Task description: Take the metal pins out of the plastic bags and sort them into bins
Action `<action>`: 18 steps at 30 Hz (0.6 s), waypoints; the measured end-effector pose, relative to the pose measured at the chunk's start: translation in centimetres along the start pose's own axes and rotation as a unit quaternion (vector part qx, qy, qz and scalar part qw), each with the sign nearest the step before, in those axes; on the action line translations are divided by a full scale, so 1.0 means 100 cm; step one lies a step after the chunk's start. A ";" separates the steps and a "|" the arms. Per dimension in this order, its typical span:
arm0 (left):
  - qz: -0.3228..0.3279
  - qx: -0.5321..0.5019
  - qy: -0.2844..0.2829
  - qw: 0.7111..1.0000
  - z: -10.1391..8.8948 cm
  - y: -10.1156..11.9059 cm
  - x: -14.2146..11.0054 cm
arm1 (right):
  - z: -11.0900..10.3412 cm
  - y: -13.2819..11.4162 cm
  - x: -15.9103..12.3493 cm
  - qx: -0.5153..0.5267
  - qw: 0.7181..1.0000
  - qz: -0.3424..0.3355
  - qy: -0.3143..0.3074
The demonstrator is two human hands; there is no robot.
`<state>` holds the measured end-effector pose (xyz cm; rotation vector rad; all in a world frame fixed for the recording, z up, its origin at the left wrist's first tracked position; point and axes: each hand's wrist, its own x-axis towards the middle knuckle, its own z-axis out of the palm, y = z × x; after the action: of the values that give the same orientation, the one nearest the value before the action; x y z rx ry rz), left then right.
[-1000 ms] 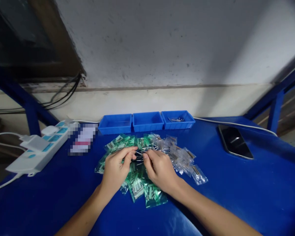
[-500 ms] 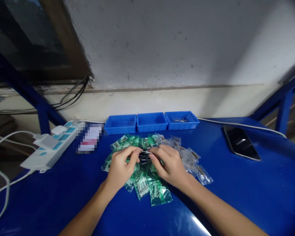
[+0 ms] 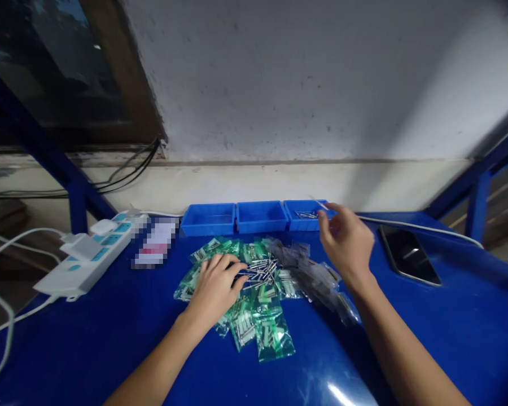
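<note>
My left hand [image 3: 215,285] rests with curled fingers on a pile of small green plastic bags [image 3: 254,316], its fingertips at a loose heap of thin metal pins [image 3: 260,269]. My right hand [image 3: 346,239] is raised by the rightmost of three blue trays [image 3: 305,213] and pinches one thin pin [image 3: 322,204] over that tray's near right corner. Several pins lie inside that tray. Clear bags of pins [image 3: 317,276] lie under my right wrist.
The other two blue trays [image 3: 232,217] stand side by side at the back of the blue table [image 3: 449,321]. A white power strip [image 3: 88,254] with plugs lies left, a blurred card [image 3: 154,243] beside it, a dark phone [image 3: 408,254] right.
Both hands were pinching pins together over the bags. My right hand has lifted away to the rightmost tray with one pin; my left hand has dropped onto the pile, pins now lying loose.
</note>
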<state>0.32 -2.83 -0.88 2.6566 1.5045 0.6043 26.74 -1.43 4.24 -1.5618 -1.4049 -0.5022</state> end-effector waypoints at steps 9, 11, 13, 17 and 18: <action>-0.010 -0.020 -0.039 0.999 -0.003 0.004 0.002 | 0.003 -0.027 -0.037 0.105 0.944 -0.034 -0.312; -0.025 -0.019 -0.039 0.999 -0.004 0.004 0.001 | 0.003 -0.038 -0.044 0.139 0.925 -0.075 -0.345; -0.041 -0.015 -0.036 0.998 -0.005 0.003 0.000 | 0.004 -0.045 -0.050 0.158 0.911 -0.099 -0.368; -0.053 -0.027 -0.030 0.998 -0.006 0.001 0.000 | 0.005 -0.049 -0.058 0.174 0.893 -0.120 -0.396; -0.049 -0.038 -0.030 0.998 -0.007 0.001 0.000 | 0.006 -0.050 -0.059 0.178 0.891 -0.125 -0.400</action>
<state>0.19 -2.97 -0.22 2.5040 1.5529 0.5597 20.46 -4.63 1.10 -1.3273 -2.1875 0.3101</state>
